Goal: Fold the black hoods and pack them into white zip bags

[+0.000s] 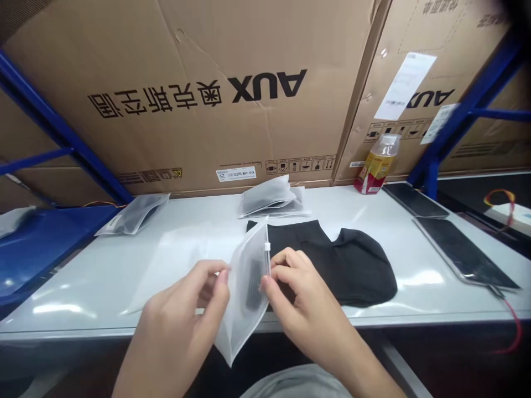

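Note:
Between my two hands a frosted zip bag (243, 309) is held up at the table's front edge, its white slider near the top of the zip side. Something dark shows through the frosted plastic; its kind cannot be made out. My left hand (188, 309) pinches the bag's left side with thumb and fingers. On the zip edge, just below the slider, my right hand (296, 287) has its thumb and fingertips closed. Behind the right hand lies a folded black cloth item (357, 268), flat on the white table (103, 276) and partly covered by the hand and bag.
More frosted bags (271, 199) lie at the back, with another frosted bag (135, 213) at the left. A drink bottle (377, 164) and two dark phones stand or lie at the right. Large cardboard boxes (249, 138) wall off the back, between blue metal posts (62, 132).

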Demonstrator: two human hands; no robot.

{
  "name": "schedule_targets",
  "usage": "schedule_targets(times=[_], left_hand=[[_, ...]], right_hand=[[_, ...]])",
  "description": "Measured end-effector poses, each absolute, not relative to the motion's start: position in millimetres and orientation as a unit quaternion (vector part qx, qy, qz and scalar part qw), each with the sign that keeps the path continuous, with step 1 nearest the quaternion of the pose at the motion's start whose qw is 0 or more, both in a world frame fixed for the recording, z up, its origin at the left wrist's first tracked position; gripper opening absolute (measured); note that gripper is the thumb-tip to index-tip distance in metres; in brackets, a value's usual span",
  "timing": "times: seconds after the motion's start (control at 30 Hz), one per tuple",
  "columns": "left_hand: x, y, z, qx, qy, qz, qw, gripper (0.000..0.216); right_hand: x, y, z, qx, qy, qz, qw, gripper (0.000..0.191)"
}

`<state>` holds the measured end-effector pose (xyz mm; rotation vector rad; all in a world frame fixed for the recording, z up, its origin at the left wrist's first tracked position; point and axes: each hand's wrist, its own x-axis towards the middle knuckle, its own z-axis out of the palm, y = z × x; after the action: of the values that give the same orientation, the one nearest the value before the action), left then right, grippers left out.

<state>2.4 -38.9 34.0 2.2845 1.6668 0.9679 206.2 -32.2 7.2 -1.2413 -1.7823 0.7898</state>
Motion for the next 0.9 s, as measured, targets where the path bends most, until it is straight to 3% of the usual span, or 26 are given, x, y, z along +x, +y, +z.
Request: schedule_targets(times=[0.13, 0.23, 0.4, 0.5, 0.6, 0.73, 0.9], left_hand=[[-9, -23, 34, 0.846, 0.444, 0.284, 0.079, 0.031], [-10, -10, 29, 0.901, 0.348, 0.237, 0.101, 0.021], [-22, -1, 21, 0.863, 0.354, 0.359, 0.027, 0.034], [-29, 0, 19, 0.847, 0.351, 0.399, -0.005, 0.033], [-31, 4, 18, 0.855, 0.363, 0.368, -0.041, 0.036], [-35, 11, 15, 0.858, 0.391, 0.323, -0.082, 0.039], [-34, 17, 10, 0.871, 0.404, 0.267, -0.082, 0.042]], right_hand=[[213, -25, 7, -0.49, -0.698, 0.336, 0.4, 0.035], [214, -21, 7, -0.499, -0.706, 0.324, 0.383, 0.035], [230, -14, 1, -0.532, -0.699, 0.333, 0.344, 0.041], [242, -4, -2, -0.62, -0.654, 0.269, 0.341, 0.037], [246, 7, -1, -0.717, -0.623, 0.183, 0.253, 0.048], [236, 15, 5, -0.732, -0.635, 0.194, 0.153, 0.055], [215, 15, 5, -0.685, -0.628, 0.277, 0.244, 0.042]])
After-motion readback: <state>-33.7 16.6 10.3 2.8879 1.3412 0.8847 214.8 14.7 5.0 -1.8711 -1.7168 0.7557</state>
